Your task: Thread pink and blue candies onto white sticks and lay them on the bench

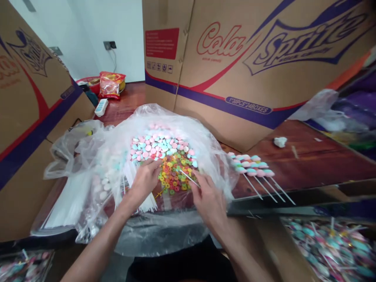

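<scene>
My left hand (146, 179) reaches into a clear plastic bag (123, 129), its fingers bent down onto a heap of small colourful ring candies (173, 168). Behind the rings lies a pile of pink, blue and white heart candies (158, 143). My right hand (205, 196) pinches a thin white stick (188, 177) whose tip points up-left into the rings. A bundle of white sticks (138, 188) lies under my left wrist. Several finished candy skewers (254, 168) rest on the wooden table (317, 156) to the right.
Large cardboard boxes (264, 58) printed with Cola and Sprite wall in the back and left (26, 117). A box of wrapped candy sticks (331, 246) sits at lower right. A red snack bag (110, 84) and a white power strip (101, 107) lie at the far left.
</scene>
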The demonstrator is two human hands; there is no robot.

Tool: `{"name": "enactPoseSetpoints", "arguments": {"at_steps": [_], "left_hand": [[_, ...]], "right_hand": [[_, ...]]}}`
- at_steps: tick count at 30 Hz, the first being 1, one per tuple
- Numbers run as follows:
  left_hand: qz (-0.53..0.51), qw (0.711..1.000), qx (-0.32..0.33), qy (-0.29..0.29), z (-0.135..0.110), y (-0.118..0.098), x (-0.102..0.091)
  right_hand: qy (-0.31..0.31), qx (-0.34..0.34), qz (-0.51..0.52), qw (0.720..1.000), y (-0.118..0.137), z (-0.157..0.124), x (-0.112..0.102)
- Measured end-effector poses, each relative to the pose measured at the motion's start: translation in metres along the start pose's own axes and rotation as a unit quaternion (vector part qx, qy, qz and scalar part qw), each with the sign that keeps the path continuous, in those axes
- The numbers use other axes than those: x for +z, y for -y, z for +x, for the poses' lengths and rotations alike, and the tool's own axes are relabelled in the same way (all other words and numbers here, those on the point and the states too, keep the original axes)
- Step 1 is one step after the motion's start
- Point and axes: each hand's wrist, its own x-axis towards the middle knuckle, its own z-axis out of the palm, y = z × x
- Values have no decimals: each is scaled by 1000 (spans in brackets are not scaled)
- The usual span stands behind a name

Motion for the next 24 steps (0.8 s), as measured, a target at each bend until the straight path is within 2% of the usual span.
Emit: {"name": "enactPoseSetpoints", "arguments": {"at_steps": [2, 5, 9, 12, 16, 20, 22, 24], "left_hand": [[43, 998, -21, -28, 18, 5, 21], [94, 993, -42, -66, 47, 10, 37], [150, 987, -45, -47, 76, 11, 46], [172, 984, -43, -36, 80, 15, 48], [214, 976, -9, -34, 71, 20, 48], [266, 964, 0, 12, 69, 16, 44], [260, 965, -17, 24, 73, 13, 42], [219, 976, -23, 10, 75, 12, 39]], "right_hand": [[7, 26, -64, 998, 3, 0, 12], [59, 46, -119, 990, 19, 8, 23], [130, 36, -100, 986, 36, 16, 25], [141, 28, -52, 988, 29, 13, 18], [102, 21, 51, 993, 10, 5, 5], [108, 24, 134, 985, 7, 4, -2], [112, 32, 163, 980, 9, 6, -2], [108, 29, 200, 973, 11, 8, -2]]}}
